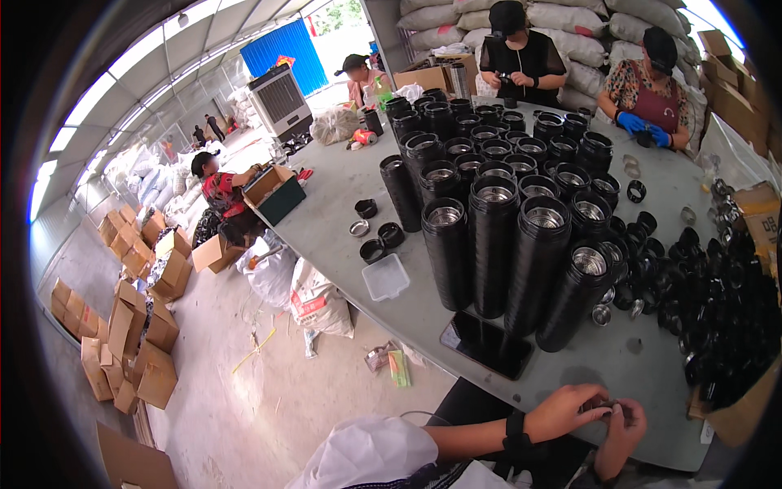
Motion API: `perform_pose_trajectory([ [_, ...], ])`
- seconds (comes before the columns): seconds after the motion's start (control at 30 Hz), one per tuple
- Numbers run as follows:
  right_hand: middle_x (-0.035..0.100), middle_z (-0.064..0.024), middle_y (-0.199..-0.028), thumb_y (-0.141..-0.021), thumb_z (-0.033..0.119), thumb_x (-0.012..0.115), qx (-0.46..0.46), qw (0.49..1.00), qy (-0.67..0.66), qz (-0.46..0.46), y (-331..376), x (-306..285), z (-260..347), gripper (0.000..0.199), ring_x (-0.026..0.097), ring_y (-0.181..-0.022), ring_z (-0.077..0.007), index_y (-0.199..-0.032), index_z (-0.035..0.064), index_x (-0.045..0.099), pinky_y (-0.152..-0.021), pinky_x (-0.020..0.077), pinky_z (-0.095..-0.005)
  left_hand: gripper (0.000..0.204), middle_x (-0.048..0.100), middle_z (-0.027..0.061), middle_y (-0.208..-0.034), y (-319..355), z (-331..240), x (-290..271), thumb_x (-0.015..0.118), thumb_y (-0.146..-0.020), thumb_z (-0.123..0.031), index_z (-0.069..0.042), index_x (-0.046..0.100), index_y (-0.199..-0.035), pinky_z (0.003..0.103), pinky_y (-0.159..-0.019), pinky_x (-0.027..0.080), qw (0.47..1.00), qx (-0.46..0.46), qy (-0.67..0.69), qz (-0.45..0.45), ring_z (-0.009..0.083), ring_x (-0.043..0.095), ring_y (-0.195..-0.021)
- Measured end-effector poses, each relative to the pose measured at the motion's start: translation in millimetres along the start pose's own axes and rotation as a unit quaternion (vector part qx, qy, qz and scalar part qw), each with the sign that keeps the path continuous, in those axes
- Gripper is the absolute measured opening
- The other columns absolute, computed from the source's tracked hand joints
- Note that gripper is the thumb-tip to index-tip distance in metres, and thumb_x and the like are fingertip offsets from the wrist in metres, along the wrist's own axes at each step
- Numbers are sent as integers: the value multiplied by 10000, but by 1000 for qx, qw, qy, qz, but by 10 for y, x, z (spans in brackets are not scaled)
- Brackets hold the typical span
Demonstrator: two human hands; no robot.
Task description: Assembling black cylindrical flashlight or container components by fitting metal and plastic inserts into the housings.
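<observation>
My left hand (pixel 566 411), with a black band on its wrist, reaches over the near edge of the grey table (pixel 350 228). Its fingertips meet those of my right hand (pixel 626 430), and both are pinched together. Something small and dark seems to sit between them, too small to name. Just beyond my hands lies a phone (pixel 486 345) with a dark screen. Behind it stand many tall black ribbed flasks (pixel 489 261), upright and without lids, their silvery insides showing. Right of them spreads a heap of small black parts (pixel 717 301).
A clear plastic lid (pixel 385 277) and black rings (pixel 381 242) lie left of the flasks. Co-workers sit across the table, one wearing blue gloves (pixel 643 129). Cardboard boxes (pixel 155 371) and a white sack (pixel 320 300) stand on the floor at left.
</observation>
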State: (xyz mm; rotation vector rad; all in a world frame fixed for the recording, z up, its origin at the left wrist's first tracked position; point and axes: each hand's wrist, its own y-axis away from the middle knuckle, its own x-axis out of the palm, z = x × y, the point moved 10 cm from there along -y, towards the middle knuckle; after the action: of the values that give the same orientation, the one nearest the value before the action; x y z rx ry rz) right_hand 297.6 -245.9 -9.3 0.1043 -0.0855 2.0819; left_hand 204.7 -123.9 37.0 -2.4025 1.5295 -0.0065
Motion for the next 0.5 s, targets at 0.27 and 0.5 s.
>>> perform_pose_trajectory([
  [0.27, 539, -78, -875, -860, 47, 521, -4, 998, -58, -14, -1, 114, 48, 132, 540, -732, -131, -977, -14, 515, -596, 469, -244, 150, 523, 135, -756, 46, 3, 44, 522, -867, -177, -29, 499, -860, 426, -629, 415, 994, 52, -92, -1, 356, 526, -735],
  [0.5, 529, -67, -829, -864, 100, 540, 16, 999, -48, 12, -59, 186, 14, 147, 515, -624, -111, -969, 2, 511, -502, 427, -229, 174, 514, 126, -730, 6, -106, -82, 538, -862, -194, -37, 485, -809, 428, -621, 414, 988, 82, -128, -2, 345, 523, -717],
])
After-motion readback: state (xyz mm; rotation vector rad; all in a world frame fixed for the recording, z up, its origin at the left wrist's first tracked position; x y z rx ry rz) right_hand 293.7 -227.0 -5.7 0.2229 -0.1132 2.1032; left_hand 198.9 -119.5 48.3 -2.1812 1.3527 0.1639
